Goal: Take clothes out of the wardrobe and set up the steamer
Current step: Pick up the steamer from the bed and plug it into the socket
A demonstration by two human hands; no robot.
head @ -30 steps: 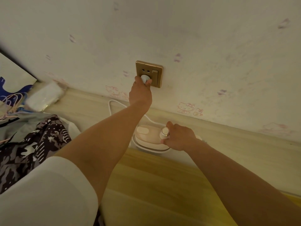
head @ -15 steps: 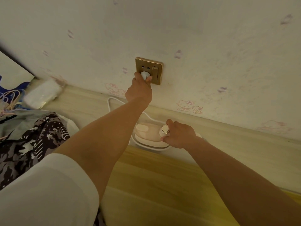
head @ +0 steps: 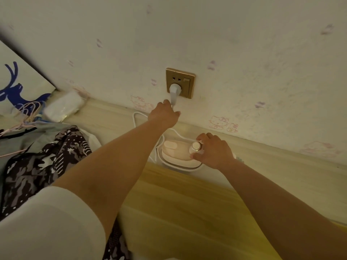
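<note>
A white plug (head: pixel 174 90) sits in the gold wall socket (head: pixel 180 82). Just below it, my left hand (head: pixel 165 114) has its fingers curled at the white cord (head: pixel 173 103) where it leaves the plug. The cord loops down along the wooden ledge to a pink and white steamer (head: pixel 178 153) lying by the wall. My right hand (head: pixel 214 152) grips the steamer's handle beside its round gold-rimmed end (head: pixel 196 146). Clothes lie at the left: a dark patterned garment (head: pixel 43 160) on a grey-green one (head: pixel 22 139).
Pale clothes hangers (head: pixel 28 113) and a white wrapped pack (head: pixel 62 106) lie on the ledge at far left, under a panel with a blue deer print (head: pixel 15 91). A light wooden ledge (head: pixel 281 162) runs along the wall, with a yellower wooden surface (head: pixel 187 212) in front.
My left hand has let go of the plug and dropped below the socket to the cord; the plug stays in the socket. My right hand keeps hold of the steamer.
</note>
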